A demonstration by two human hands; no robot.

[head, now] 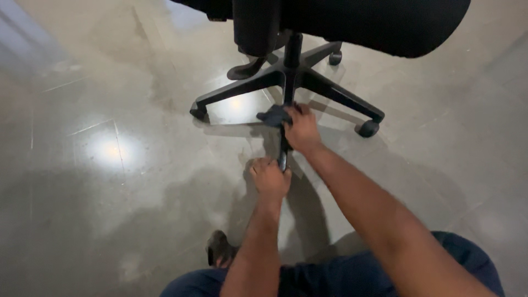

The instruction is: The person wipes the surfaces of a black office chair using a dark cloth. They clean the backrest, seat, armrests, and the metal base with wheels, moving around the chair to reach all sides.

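Observation:
A black office chair (pixel 352 25) stands ahead of me on its five-legged star base (pixel 250 85). One base leg points toward me. My left hand (pixel 269 179) grips the near end of that leg, around its castor. My right hand (pixel 301 131) presses a dark cloth (pixel 274 116) against the same leg, closer to the central column (pixel 293 52). Both arms reach forward over my knees.
The floor is glossy grey tile (pixel 110 148) with ceiling lights mirrored in it. Castors of the base show at the left (pixel 198 111) and right (pixel 367 129). My foot in a dark sandal (pixel 219 248) rests near the bottom of the view.

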